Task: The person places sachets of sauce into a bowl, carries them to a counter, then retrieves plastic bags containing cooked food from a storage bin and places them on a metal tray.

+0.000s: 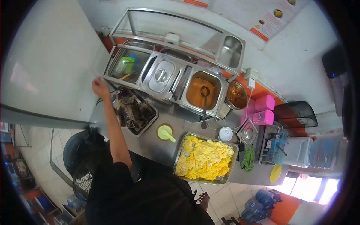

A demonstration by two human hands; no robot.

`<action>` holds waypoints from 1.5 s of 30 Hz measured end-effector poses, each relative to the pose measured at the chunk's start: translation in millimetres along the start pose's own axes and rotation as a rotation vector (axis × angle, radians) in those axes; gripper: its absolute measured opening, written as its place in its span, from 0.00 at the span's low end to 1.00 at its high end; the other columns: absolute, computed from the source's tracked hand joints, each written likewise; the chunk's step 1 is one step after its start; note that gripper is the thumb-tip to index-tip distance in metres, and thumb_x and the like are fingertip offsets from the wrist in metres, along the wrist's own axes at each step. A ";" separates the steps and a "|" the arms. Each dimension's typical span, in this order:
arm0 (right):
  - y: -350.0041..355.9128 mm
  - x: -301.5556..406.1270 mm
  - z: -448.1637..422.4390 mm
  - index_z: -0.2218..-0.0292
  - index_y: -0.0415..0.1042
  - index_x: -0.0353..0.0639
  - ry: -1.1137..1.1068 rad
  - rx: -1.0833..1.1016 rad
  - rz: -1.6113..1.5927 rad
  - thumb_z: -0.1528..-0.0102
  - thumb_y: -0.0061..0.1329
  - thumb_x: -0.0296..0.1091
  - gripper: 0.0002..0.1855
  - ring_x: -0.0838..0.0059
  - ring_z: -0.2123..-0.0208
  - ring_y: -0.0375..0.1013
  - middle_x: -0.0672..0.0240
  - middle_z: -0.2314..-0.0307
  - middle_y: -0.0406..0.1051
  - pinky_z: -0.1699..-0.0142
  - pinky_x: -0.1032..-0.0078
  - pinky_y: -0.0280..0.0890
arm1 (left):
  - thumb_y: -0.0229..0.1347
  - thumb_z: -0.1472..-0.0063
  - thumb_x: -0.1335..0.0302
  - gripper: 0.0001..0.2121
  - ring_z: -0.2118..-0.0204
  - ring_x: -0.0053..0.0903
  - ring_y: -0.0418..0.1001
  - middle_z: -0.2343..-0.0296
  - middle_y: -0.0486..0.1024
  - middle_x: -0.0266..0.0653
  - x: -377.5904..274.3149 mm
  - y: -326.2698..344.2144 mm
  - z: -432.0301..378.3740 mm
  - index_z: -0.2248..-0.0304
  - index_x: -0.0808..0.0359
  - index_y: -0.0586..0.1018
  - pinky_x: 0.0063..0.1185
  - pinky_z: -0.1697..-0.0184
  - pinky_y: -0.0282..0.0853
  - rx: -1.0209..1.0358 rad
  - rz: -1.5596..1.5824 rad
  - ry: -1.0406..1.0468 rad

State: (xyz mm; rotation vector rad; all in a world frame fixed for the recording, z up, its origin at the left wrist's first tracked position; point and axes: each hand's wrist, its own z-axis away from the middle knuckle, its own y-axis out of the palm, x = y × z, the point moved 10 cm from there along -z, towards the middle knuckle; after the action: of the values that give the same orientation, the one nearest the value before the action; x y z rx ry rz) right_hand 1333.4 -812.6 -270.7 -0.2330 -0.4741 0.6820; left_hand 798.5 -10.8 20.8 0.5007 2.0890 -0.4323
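My left hand (100, 87) is stretched out to the front left corner of a steel food-warmer frame (121, 81). Its fingers are curled and blurred; whether they hold anything is unclear. Below that arm, a steel tray (154, 115) carries dark wrapped packets (135, 109). Down at my side, beyond the counter's near edge, hangs my right hand (204, 198) with its fingers apart and nothing visible in it. Nearest to it on the counter stands a steel tray (222, 181) heaped with yellow scrambled egg (208, 157). A light green ladle or scoop (166, 132) rests between the two trays.
The warmer holds a lidded pan (161, 76) and a pan of orange-brown liquid (197, 90) with a black ladle (204, 109). Behind stands a pot (237, 95). Pink containers (263, 117), a green cloth (249, 159) and a white cable (247, 109) are farther right.
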 end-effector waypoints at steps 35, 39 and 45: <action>-66.0 69.2 119.1 0.49 0.62 0.40 -0.101 0.868 1.143 0.40 0.35 0.48 0.25 0.66 0.51 0.65 0.57 0.54 0.67 0.48 0.71 0.58 | 0.57 0.51 0.72 0.10 0.81 0.24 0.69 0.82 0.74 0.45 21.3 179.7 -74.0 0.72 0.71 0.78 0.25 0.75 0.64 1.140 -0.323 0.452; -65.7 45.1 102.3 0.48 0.61 0.41 -0.128 0.849 1.244 0.40 0.35 0.49 0.25 0.64 0.52 0.66 0.57 0.55 0.67 0.48 0.71 0.58 | 0.51 0.53 0.78 0.04 0.84 0.25 0.65 0.86 0.67 0.41 -1.4 200.7 -85.2 0.78 0.72 0.72 0.25 0.77 0.62 1.152 -0.190 0.545; -55.9 44.6 90.2 0.49 0.61 0.42 -0.058 0.824 1.201 0.40 0.35 0.50 0.25 0.64 0.54 0.66 0.57 0.56 0.68 0.50 0.71 0.59 | 0.46 0.54 0.82 0.01 0.78 0.24 0.67 0.84 0.68 0.38 23.4 205.6 -91.7 0.78 0.70 0.69 0.23 0.73 0.63 1.234 -0.260 0.522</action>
State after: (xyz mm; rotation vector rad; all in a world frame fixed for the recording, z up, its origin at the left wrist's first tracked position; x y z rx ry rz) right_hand 1349.8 -820.9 -157.1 0.3348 -0.0214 1.9894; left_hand 826.1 213.8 25.8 1.1181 2.1572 -1.9478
